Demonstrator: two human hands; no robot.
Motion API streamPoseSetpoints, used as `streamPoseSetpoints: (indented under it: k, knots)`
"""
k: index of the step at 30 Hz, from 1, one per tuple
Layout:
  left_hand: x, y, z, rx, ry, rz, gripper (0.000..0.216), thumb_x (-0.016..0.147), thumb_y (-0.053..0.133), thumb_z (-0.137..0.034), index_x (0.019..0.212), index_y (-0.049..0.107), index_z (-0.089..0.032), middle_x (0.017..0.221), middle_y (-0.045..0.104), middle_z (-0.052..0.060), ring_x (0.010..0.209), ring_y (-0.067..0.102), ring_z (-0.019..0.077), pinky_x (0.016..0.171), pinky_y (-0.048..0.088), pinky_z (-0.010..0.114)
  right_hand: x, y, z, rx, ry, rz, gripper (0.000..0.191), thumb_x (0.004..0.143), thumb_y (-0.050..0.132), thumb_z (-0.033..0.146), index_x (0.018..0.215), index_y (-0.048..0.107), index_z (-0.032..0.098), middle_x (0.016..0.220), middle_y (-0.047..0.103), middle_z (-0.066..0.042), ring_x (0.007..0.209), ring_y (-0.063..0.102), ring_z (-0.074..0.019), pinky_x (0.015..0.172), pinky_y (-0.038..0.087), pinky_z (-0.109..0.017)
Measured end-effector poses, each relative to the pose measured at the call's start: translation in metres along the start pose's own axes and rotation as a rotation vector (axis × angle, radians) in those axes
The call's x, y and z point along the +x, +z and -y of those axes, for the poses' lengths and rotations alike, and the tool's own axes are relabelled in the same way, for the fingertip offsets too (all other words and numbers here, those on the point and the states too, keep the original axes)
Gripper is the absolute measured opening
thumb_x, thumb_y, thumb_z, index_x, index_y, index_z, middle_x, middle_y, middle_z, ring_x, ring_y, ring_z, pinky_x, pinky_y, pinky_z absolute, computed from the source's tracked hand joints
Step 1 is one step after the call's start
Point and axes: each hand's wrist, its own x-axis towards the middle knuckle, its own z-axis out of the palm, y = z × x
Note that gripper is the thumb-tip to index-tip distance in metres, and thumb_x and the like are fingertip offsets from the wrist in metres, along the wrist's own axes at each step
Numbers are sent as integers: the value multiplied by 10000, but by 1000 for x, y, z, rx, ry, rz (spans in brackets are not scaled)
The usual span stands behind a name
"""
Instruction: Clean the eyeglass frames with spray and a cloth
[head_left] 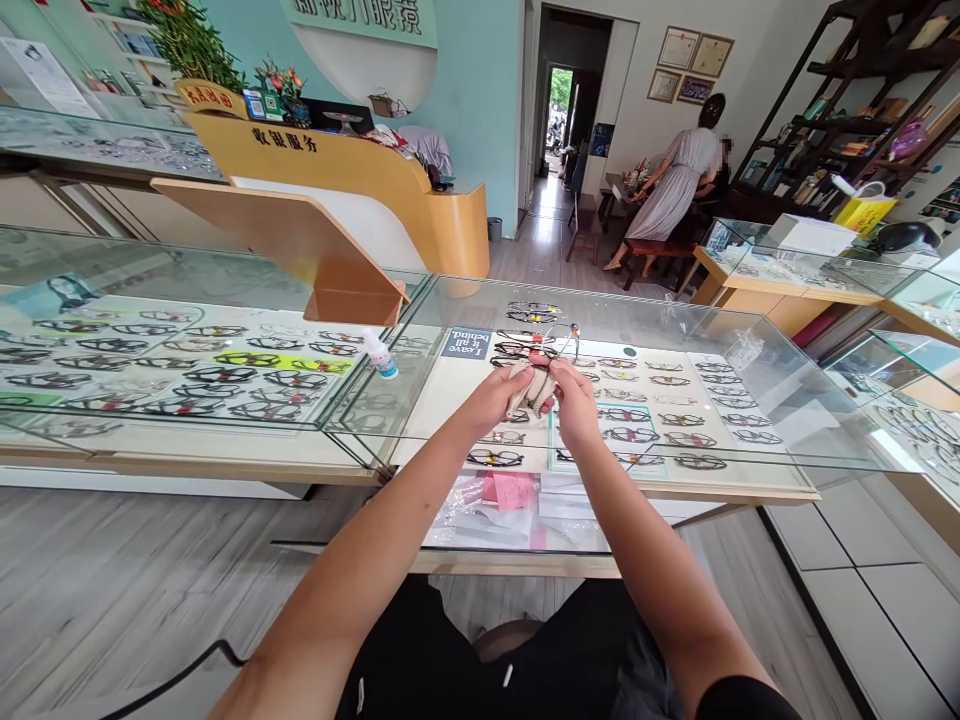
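Hands (493, 398) pinching beige cloth (537, 388), glass case (442, 415) beneath (spectacles (495, 458) inside), small bottle (380, 355) leftward

"How is the person reaching?"

"Forward with both arms. The left forearm (405, 525) slants inward to the left grip (499, 395), the right forearm (645, 525) inward to the right grip (571, 395)."

"Are the grips apart?"

"Just beside each other, fingers (491, 403) curled in, pinching. The thumbs (519, 379) point toward one another."

"And behind them?"

"The left wrist (466, 425) and right wrist (587, 442) look nearly straight, both forearms bare."
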Motion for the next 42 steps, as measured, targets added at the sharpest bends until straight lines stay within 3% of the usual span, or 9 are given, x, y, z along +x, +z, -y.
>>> streamPoseSetpoints:
  k: [3,6,13,20,23,26,32,38,42]
  knots:
    - [-2,-3,-2,-19,-8,93,537,828,926,-621,988,754,-139,821,779,84,769,756,224,777,615,355,0,-1,1,41,57,-17,400,942,705,553,1070,891,223,833,547,-5,579,380,-103,450,361,-258]
    - [-2,0,0,9,60,97,520,815,966,-549,1030,735,-136,811,760,59,755,725,188,732,567,303,0,-1,4,26,53,-8,400,932,706,568,1041,880,225,839,534,-2,579,389,-104,464,406,-269]
    - [2,6,9,-3,98,-108,686,765,920,-739,1071,706,-164,686,636,-38,519,573,111,490,443,239,-4,5,10,-279,-238,28,537,970,689,657,643,649,233,876,516,-43,886,524,-213,837,570,-383]
    - [-2,9,2,-34,53,26,592,818,894,-714,933,720,-159,760,744,66,717,727,205,693,587,321,-3,0,5,-129,-11,-7,455,976,666,657,1032,836,239,907,533,-17,601,376,-113,501,401,-283]
    - [-5,10,2,-13,60,60,555,778,985,-563,1048,733,-149,853,777,70,768,729,192,735,568,300,-2,-2,3,-135,29,-45,466,985,639,651,1049,846,238,873,564,-13,576,333,-106,484,347,-276]
    - [-4,9,6,52,76,22,611,742,1010,-550,1098,728,-140,789,743,39,668,664,154,622,491,258,-2,-1,4,-152,-10,-13,479,958,666,691,978,832,241,934,579,-22,590,364,-108,496,374,-289]
    - [1,9,9,35,116,-122,686,796,855,-804,996,695,-167,632,630,-23,515,564,124,506,432,247,-4,4,12,-276,-216,89,579,978,667,699,619,667,244,829,533,-55,935,551,-242,826,576,-375]
    - [-8,10,-8,-21,31,83,580,809,927,-670,962,703,-157,754,726,54,726,720,200,699,567,310,-2,-1,11,-48,-29,14,404,933,724,618,993,852,240,1031,529,-34,626,420,-109,488,450,-297]
    - [-8,9,-5,-1,73,98,563,758,1010,-544,1024,707,-150,821,753,58,754,708,178,716,542,290,-1,-2,8,-65,1,38,437,939,707,648,1031,858,248,987,548,-25,599,410,-100,489,455,-289]
